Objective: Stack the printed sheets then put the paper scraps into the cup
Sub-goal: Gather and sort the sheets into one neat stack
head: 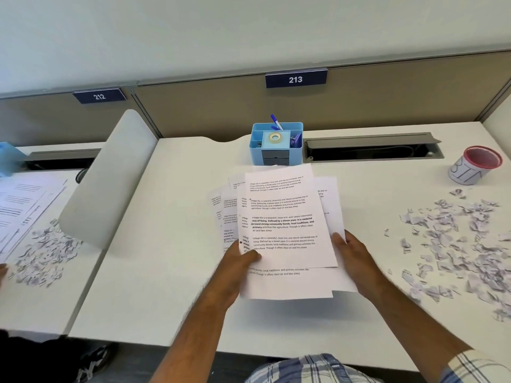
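Observation:
Several printed sheets (pixel 284 225) lie fanned and overlapping in the middle of the white desk (pixel 171 244). My left hand (pixel 237 264) holds their lower left edge, thumb on top of the paper. My right hand (pixel 351 252) grips the lower right edge, fingers curled round the sheets. A wide scatter of paper scraps (pixel 456 244) covers the desk to the right. The cup (pixel 474 165), white with a red rim, stands at the far right near the back, lying tilted toward me with its mouth showing.
A blue desk organiser (pixel 276 143) with tape and pens stands just behind the sheets. An open cable tray (pixel 370 147) runs along the back. A grey divider (pixel 110 178) separates a neighbouring desk at left with more sheets (pixel 25 205), scraps (pixel 47 252) and another person's hand.

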A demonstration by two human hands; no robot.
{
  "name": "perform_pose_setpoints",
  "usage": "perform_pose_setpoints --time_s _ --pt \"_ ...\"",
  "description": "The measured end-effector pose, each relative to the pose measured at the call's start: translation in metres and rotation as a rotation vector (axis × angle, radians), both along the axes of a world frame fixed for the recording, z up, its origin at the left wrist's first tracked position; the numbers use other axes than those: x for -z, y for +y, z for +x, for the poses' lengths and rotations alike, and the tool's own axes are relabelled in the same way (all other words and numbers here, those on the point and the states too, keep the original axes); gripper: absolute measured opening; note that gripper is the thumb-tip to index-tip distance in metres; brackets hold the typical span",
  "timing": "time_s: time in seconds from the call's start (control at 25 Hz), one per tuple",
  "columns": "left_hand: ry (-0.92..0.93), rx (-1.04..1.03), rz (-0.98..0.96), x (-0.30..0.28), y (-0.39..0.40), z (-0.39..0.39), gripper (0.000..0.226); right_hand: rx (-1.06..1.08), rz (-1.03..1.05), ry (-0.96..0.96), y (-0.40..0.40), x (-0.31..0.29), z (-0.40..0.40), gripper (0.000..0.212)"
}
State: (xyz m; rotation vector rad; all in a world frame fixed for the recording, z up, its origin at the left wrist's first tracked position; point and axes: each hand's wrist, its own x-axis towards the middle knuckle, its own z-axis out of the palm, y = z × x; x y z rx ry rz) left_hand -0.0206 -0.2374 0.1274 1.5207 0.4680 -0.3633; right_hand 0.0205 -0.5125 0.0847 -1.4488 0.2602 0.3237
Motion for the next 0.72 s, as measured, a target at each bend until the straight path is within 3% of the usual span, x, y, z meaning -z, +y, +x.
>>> perform_pose_setpoints --time_s 0.12,0.2,0.4,0.6,0.72 --pt "-0.014 0.073 0.071 0.0 0.006 0.0 0.055 0.108 -0.053 0.003 -0.004 -0.002 -0.001 0.039" --pt "-0.013 0.12 0.107 -0.002 0.008 0.001 0.061 0.094 -0.062 -0.032 -0.003 -0.005 -0.001 0.038" --pt "-0.038 0.095 0.111 0.003 0.012 0.005 0.053 0.009 0.04 -0.165 0.004 -0.014 -0.003 0.032" --pt "0.013 0.11 -0.107 0.002 0.012 0.015 0.046 -0.028 0.06 -0.185 0.011 -0.022 -0.007 0.033" --pt "-0.06 0.141 -0.002 0.001 0.008 0.018 0.044 -0.063 0.076 -0.177 0.014 -0.026 -0.008 0.03"
